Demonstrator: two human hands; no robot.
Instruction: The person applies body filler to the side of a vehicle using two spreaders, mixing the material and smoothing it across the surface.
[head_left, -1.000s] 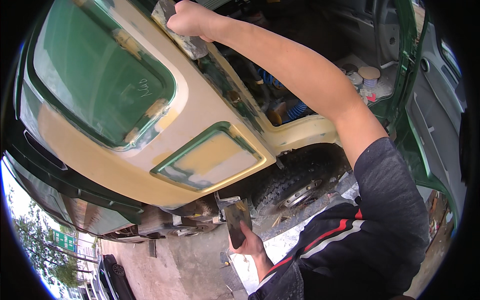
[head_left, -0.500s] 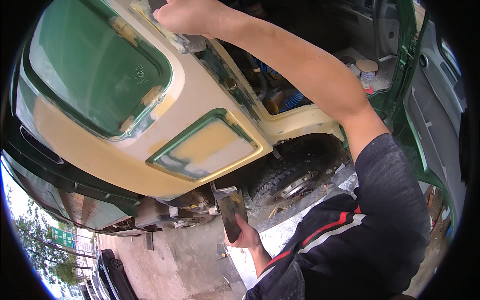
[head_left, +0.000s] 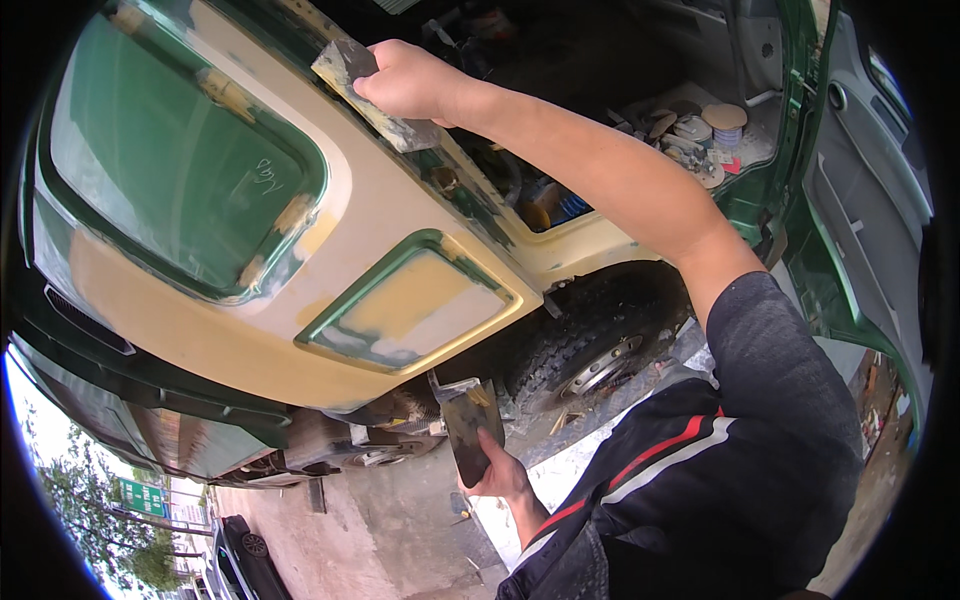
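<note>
Dark shirt (head_left: 690,500), nearest the viewer, with a red and a white stripe. The right hand (head_left: 415,85) is closed around a broad grey spreader (head_left: 375,112), thumb on its face; the other fingers are largely hidden. Compared with the frame half a second earlier, the spreader has travelled down the door pillar (head_left: 480,215), toward the recessed panel (head_left: 410,310), and its upper end has come fully into view. Its long axis slants from upper left to lower right, roughly parallel to the pillar; a paste-smeared edge faces lower left. Whether that whole edge touches the bodywork cannot be told.

The left hand (head_left: 497,475) grips a dark plate (head_left: 470,430), almost unchanged in position. The thumb lies over its face, the fingers behind. Its long axis is steep, the yellowish-pasted end pointing up toward the body's lower edge, near the tyre (head_left: 545,365). Beyond the pillar, more round discs (head_left: 725,117) now show inside the cab. Farthest off are a dark car (head_left: 250,560) and a green sign (head_left: 143,497).
</note>
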